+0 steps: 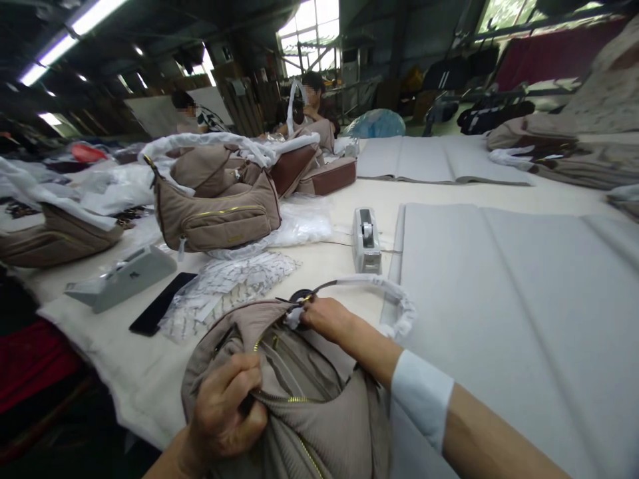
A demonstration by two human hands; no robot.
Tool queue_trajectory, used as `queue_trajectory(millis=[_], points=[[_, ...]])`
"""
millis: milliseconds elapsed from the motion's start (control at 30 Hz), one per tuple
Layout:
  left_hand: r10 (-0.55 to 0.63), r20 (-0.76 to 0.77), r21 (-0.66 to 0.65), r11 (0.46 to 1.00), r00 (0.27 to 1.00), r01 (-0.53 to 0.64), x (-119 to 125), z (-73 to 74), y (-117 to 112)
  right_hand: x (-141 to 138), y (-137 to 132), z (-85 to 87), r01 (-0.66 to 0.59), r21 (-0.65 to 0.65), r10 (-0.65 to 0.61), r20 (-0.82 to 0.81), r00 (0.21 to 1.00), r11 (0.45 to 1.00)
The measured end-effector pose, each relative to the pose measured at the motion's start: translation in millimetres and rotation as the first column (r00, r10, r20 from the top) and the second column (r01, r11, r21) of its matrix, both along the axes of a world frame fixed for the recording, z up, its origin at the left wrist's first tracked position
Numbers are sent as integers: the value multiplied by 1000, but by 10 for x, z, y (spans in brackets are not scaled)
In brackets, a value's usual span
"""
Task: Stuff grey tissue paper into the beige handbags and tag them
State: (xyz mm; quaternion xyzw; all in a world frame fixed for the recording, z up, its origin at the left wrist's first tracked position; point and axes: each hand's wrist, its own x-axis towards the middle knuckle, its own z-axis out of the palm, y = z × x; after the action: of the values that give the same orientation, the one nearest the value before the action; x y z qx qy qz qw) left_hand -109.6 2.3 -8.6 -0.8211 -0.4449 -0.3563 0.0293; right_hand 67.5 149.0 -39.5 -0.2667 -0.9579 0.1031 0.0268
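A taupe handbag [319,426] with gold zippers lies at the table's near edge under both my hands. My left hand [227,412] is closed, pinching the bag's fabric and zipper edge at its near left side. My right hand [327,318] is closed on the top end of the bag, where the zipper meets the strap. The strap [394,299] is wrapped in white paper and arcs to the right of that hand. A dark round thing shows just behind my right hand's fingers.
A tape dispenser [366,241] stands mid-table, grey sheets [499,279] to its right. Left are a black phone [162,303], a grey tray [122,276], printed wrapping paper [234,283] and more taupe bags [219,213]. Two people work at the far end.
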Motion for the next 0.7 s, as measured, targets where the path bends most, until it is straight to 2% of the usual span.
queue_trajectory(millis=[67, 133, 200, 233, 267, 300, 333, 367, 400, 433, 467, 533, 600, 633, 700], points=[[69, -5, 46, 997, 998, -69, -83, 4, 10, -171, -35, 107, -32, -1, 32, -13, 999, 999], [138, -3, 72, 988, 990, -137, -229, -41, 7, -149, -117, 230, -39, 14, 39, -32, 999, 999], [214, 21, 63, 975, 977, -215, -399, -124, -10, 91, -220, 317, 61, 43, -54, -151, 987, 997], [256, 32, 58, 964, 966, -258, -475, -169, -18, 286, -272, 334, 181, 55, -162, -250, 954, 982], [304, 34, 59, 950, 952, -306, -537, -210, -18, 517, -322, 330, 334, 47, -295, -362, 884, 942], [347, 24, 70, 935, 937, -348, -585, -246, -8, 773, -373, 307, 507, 15, -444, -462, 768, 862], [379, 6, 95, 921, 926, -377, -617, -276, 18, 1036, -431, 268, 652, -37, -577, -508, 640, 757], [390, -27, 124, 915, 921, -384, -637, -303, 60, 1287, -502, 218, 738, -91, -672, -499, 548, 669], [385, -68, 143, 917, 920, -373, -647, -330, 117, 1510, -595, 166, 776, -132, -734, -453, 506, 617], [363, -113, 144, 927, 925, -346, -650, -359, 186, 1689, -716, 119, 771, -159, -758, -385, 526, 616], [326, -157, 123, 943, 932, -309, -648, -388, 260, 1815, -867, 81, 731, -177, -743, -308, 594, 658], [263, -212, 51, 965, 941, -258, -623, -429, 395, 1914, -1236, 38, 585, -185, -610, -148, 778, 790], [252, -204, 4, 966, 946, -257, -540, -406, 468, 1880, -1605, 15, 445, -161, -449, 12, 894, 881], [260, -175, 4, 965, 950, -263, -463, -364, 468, 1856, -1749, -5, 428, -135, -420, 88, 903, 893], [249, -92, 10, 968, 964, -250, -214, -241, 379, 1881, -1909, -75, 514, -52, -496, 193, 847, 856]])
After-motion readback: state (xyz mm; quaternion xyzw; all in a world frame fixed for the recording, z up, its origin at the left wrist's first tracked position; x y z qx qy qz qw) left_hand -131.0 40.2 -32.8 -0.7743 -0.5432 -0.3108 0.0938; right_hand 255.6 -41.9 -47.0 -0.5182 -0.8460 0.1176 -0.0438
